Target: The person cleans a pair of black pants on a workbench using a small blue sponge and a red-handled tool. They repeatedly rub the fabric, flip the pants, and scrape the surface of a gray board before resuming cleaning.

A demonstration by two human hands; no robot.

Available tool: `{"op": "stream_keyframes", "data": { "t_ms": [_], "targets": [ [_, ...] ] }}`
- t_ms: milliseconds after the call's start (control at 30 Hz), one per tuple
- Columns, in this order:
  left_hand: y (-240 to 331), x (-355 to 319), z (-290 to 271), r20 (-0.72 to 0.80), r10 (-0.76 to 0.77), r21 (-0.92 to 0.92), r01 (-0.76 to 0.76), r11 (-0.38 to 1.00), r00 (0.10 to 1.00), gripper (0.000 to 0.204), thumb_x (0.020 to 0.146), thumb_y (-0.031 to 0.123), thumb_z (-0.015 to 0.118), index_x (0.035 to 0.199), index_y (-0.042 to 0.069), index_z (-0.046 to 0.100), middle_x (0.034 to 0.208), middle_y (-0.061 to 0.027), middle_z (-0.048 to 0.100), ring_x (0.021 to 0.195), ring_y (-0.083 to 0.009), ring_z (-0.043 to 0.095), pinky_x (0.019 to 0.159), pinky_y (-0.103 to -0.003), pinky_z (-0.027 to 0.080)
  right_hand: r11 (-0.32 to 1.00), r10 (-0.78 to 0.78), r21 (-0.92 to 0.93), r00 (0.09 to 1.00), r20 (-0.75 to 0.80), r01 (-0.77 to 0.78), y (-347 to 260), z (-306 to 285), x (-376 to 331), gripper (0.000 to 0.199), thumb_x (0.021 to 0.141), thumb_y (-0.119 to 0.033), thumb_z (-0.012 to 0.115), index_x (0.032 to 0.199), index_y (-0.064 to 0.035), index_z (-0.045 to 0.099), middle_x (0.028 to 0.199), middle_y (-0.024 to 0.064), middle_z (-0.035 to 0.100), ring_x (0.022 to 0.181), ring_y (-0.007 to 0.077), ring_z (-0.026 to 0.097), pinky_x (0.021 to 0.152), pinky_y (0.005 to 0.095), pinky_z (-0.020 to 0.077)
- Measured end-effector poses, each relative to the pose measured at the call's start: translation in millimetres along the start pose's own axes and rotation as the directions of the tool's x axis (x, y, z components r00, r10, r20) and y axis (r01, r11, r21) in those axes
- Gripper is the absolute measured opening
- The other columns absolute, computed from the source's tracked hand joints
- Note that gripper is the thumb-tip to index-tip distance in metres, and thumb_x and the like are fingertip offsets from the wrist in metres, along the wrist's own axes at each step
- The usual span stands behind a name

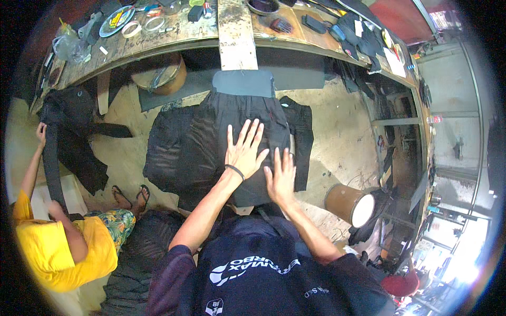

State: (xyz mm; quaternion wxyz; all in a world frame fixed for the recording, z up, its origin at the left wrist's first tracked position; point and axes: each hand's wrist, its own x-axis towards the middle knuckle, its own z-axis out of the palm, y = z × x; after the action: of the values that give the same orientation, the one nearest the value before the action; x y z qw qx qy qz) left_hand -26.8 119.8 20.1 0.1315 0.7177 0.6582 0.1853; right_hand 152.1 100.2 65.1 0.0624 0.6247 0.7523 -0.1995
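A large piece of black fabric [211,137] lies spread in front of me, reaching from my lap up to a wooden plank [235,34]. My left hand [244,150] rests flat on the cloth with fingers spread, a dark band around its wrist. My right hand [281,176] lies flat on the same cloth just to the right, fingers apart. Neither hand grasps anything. A narrower black strip [300,137] hangs along the fabric's right side.
A curved wooden workbench [158,39] at the top carries tape rolls, a plate and tools. To the left, a person in a yellow shirt [63,247] holds a black strap [51,163]. A brown drum [350,203] lies at right on the sandy floor.
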Motion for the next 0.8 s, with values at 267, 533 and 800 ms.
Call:
{"op": "stream_keyframes", "data": {
  "t_ms": [267,533,800],
  "targets": [
    [-78,194,-31,-0.137,-0.014,0.164,0.037,0.986,0.991,0.084,0.106,0.063,0.048,0.171,0.013,0.031,0.179,-0.0093,0.028,0.166,-0.0295,0.024,0.131,-0.067,0.006,0.897,-0.132,0.314,0.867,-0.481,0.311,-3,-29,253,0.062,0.107,-0.037,0.064,0.155,0.0004,0.050,0.156,0.0386,0.046,0.145,0.0559,0.044,0.121,0.0586,0.0386],
    [-85,202,-29,-0.110,-0.031,0.099,0.041,0.994,0.993,0.090,0.100,0.064,0.058,0.172,0.017,0.031,0.179,-0.0100,0.028,0.165,-0.0302,0.024,0.133,-0.063,0.008,0.920,-0.259,0.113,0.797,-0.546,0.376,-50,-159,505,0.067,0.091,-0.040,0.083,0.134,0.0051,0.060,0.133,0.0320,0.061,0.128,0.0481,0.058,0.107,0.0538,0.0495],
    [-79,214,-39,-0.025,-0.079,0.067,0.080,0.995,0.997,0.088,0.096,0.060,0.065,0.168,0.018,0.040,0.176,-0.0101,0.035,0.163,-0.0314,0.029,0.132,-0.064,0.010,0.988,-0.137,-0.129,0.835,-0.533,0.079,85,-202,610,0.089,0.091,-0.065,0.074,0.162,-0.0166,0.047,0.152,0.0305,0.053,0.148,0.0496,0.045,0.118,0.0633,0.0392]
  ]
}}
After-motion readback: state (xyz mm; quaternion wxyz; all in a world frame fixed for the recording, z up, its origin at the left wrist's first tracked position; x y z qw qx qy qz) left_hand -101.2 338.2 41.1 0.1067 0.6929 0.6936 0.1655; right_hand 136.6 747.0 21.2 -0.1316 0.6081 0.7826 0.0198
